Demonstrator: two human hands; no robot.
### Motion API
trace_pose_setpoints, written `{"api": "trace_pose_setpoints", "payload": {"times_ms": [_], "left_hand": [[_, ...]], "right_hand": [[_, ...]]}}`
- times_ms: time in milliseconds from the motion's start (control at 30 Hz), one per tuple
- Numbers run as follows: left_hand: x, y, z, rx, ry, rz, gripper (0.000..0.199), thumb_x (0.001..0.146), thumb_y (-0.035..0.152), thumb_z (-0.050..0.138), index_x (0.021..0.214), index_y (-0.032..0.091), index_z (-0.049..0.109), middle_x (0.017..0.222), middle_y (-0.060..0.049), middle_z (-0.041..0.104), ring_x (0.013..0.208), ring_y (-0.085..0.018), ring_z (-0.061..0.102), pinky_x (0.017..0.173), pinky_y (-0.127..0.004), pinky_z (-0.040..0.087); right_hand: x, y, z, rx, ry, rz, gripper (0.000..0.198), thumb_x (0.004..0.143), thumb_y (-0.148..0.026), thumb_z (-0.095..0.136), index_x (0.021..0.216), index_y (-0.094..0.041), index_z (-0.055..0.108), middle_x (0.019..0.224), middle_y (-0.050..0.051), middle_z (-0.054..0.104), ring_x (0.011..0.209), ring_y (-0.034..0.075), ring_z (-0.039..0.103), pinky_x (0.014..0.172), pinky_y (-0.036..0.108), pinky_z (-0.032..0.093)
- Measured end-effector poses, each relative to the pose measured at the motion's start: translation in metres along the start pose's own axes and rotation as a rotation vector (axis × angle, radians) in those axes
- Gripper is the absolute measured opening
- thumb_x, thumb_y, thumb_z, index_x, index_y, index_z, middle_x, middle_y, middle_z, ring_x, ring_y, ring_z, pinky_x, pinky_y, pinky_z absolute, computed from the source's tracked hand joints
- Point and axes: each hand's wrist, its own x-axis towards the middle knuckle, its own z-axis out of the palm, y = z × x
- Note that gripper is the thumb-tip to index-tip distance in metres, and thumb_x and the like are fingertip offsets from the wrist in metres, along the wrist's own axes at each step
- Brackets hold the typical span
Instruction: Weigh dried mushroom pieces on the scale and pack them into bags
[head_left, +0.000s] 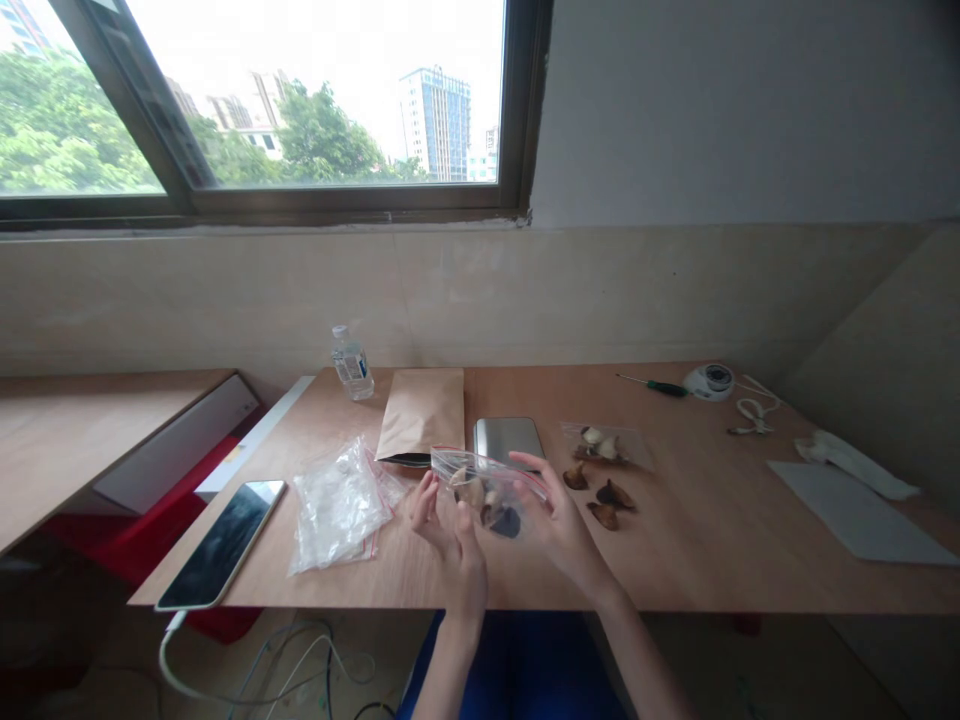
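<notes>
A clear zip bag (487,493) with a red-lined top edge hangs tilted between my hands above the table's front part; several pale dried mushroom pieces show inside it. My left hand (454,545) holds the bag's left side, thumb and fingers bent around it. At the bag's right end, my right hand (559,520) grips the upper edge. Just behind the bag sits a silver flat scale (508,438), partly covered by it. Loose brown mushroom pieces (611,500) lie right of my right hand, near a second filled zip bag (606,444).
Left of my hands lie a stack of clear bags (337,510) and a phone (223,545) on a cable. A kraft paper pouch (424,410) and water bottle (352,365) are behind. A screwdriver (664,388), round white device (709,382) and white sheet (862,515) are at right.
</notes>
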Motion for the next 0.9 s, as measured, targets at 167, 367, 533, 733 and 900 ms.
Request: {"api": "trace_pose_setpoints", "payload": {"times_ms": [167,367,533,733,900], "left_hand": [[0.023,-0.013,-0.021,0.014,-0.232,-0.281,0.036,0.089,0.044,0.041,0.116,0.023,0.052,0.123,-0.008,0.054,0.121,-0.023,0.046,0.103,-0.039,0.033],[0.019,-0.012,-0.018,-0.207,-0.437,-0.296,0.039,0.087,0.044,0.044,0.115,0.02,0.057,0.123,-0.006,0.059,0.121,-0.024,0.047,0.104,-0.038,0.032],[0.015,-0.026,-0.016,-0.226,-0.378,-0.403,0.039,0.085,0.047,0.046,0.1,0.017,0.064,0.097,-0.007,0.068,0.096,-0.023,0.061,0.086,-0.034,0.045],[0.025,-0.054,-0.002,-0.074,-0.405,-0.356,0.039,0.08,0.052,0.052,0.075,0.016,0.066,0.068,-0.003,0.064,0.067,-0.017,0.057,0.061,-0.023,0.043],[0.032,-0.06,0.011,-0.012,-0.362,-0.358,0.043,0.077,0.054,0.055,0.056,0.016,0.056,0.048,0.003,0.046,0.049,-0.011,0.043,0.048,-0.02,0.032]], "right_hand": [[-0.001,0.009,-0.019,0.086,0.101,0.006,0.036,0.087,-0.048,0.048,0.111,-0.021,0.051,0.1,0.009,0.068,0.09,0.021,0.066,0.077,0.034,0.054],[-0.004,0.025,-0.018,-0.117,0.104,-0.066,0.033,0.091,-0.045,0.041,0.114,-0.023,0.05,0.107,0.008,0.067,0.099,0.02,0.063,0.085,0.033,0.05],[-0.001,0.042,-0.022,-0.2,0.088,-0.101,0.029,0.091,-0.044,0.04,0.108,-0.021,0.05,0.1,0.008,0.068,0.085,0.019,0.066,0.078,0.032,0.052],[0.004,0.082,-0.032,-0.123,0.278,-0.011,0.032,0.084,-0.053,0.047,0.087,-0.021,0.049,0.092,0.011,0.069,0.063,0.021,0.067,0.058,0.033,0.054],[0.006,0.1,-0.035,-0.019,0.411,0.034,0.035,0.08,-0.055,0.053,0.079,-0.021,0.046,0.081,0.01,0.07,0.058,0.021,0.066,0.056,0.034,0.054]]}}
